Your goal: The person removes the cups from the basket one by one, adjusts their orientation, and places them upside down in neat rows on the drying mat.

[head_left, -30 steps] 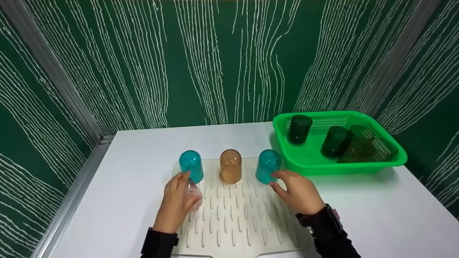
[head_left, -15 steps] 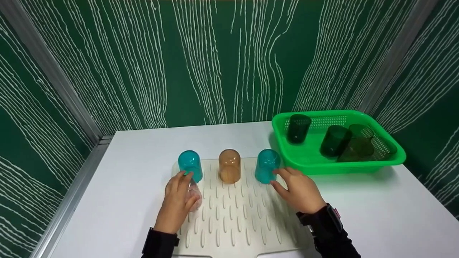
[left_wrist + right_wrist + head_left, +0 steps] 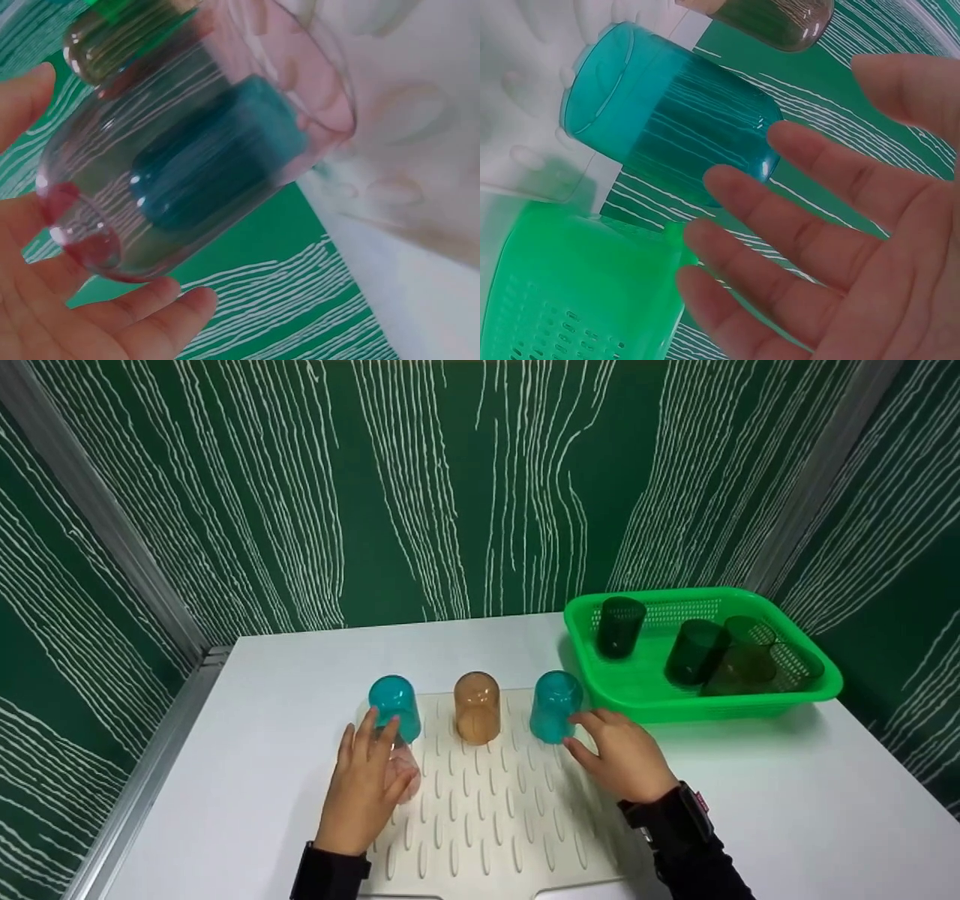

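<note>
A clear pinkish cup (image 3: pixel 406 780) stands upside down on the pale drying mat (image 3: pixel 480 840). My left hand (image 3: pixel 358 799) is beside it with fingers spread; in the left wrist view the thumb stands apart from the cup (image 3: pixel 82 150), and the other fingers lie close to its base. Just behind it is an inverted blue cup (image 3: pixel 394 701). My right hand (image 3: pixel 628 757) is at a second inverted blue cup (image 3: pixel 556 701), fingers extended and thumb apart; in the right wrist view fingertips lie near its base, and contact is unclear. An inverted amber cup (image 3: pixel 478 705) stands between the blue ones.
At the back right, a green basket (image 3: pixel 712 709) holds a dark cup (image 3: pixel 621 628), another dark cup (image 3: pixel 696 652) and brownish cups (image 3: pixel 739 671). It stands close to the mat's right side on the white table (image 3: pixel 247 735). Green patterned walls enclose the back and sides.
My left fingers have straightened and spread away from the pinkish cup, which stays in place. My right hand has hardly moved. The whole head view has shifted slightly.
</note>
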